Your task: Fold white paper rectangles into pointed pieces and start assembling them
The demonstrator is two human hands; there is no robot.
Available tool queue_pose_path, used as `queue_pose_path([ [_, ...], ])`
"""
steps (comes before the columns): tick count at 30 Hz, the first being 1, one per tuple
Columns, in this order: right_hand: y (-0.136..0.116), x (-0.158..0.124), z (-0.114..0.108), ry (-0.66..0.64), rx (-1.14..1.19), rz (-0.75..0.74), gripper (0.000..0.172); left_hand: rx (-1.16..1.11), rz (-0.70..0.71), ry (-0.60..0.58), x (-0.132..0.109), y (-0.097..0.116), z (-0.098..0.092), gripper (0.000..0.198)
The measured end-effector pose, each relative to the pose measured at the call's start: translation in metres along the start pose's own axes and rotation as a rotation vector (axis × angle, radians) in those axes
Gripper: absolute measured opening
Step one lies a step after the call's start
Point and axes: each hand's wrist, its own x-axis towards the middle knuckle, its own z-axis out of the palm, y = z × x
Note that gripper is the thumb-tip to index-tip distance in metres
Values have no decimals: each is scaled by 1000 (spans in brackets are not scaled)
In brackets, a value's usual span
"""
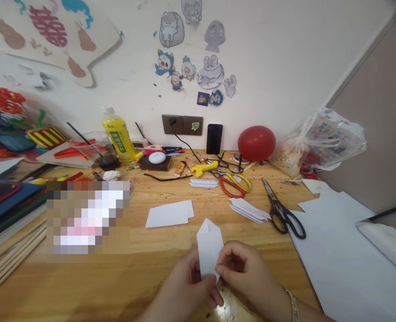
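Note:
A small white piece of paper (210,248), its top corners folded in to a point, is held upright above the wooden table. My left hand (193,281) grips its lower left part, with the thumb across the front. My right hand (243,266) pinches its lower right edge between thumb and fingers. Beyond the hands lie flat white paper rectangles (169,213), one partly over another. To the right rests a stack of folded paper strips (248,210), and farther back is a second folded stack (204,183).
Black-handled scissors (280,212) lie beside large white sheets (352,259) on the right. Red-and-yellow scissors (234,184), a yellow glue gun (204,168), a red balloon (257,143), a phone (214,138) and a yellow drink bottle (119,136) line the back. Wooden sticks (15,257) lie left.

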Motion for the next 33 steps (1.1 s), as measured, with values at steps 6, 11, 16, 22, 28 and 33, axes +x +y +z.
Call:
queue_pose_path([
  [6, -1, -1, -2, -16, -15, 7, 7, -35, -18, -4, 2, 1, 0, 21],
  [11, 0, -2, 0, -13, -40, -15, 6, -58, -35, -38, 0, 4, -1, 23],
  [16, -1, -2, 0, 22, -133, -31, 8, -42, -1, -18, 3, -3, 1, 30],
  [22, 0, -1, 0, 19, -125, -29, 6, -39, 10, -15, 5, -8, 0, 22],
  [28, 1, -2, 3, 17, 0, 28, 12, -41, 4, -3, 4, -7, 1, 21],
  [33, 0, -2, 4, -23, 39, 60, 13, -53, -3, -1, 2, -5, 2, 21],
])
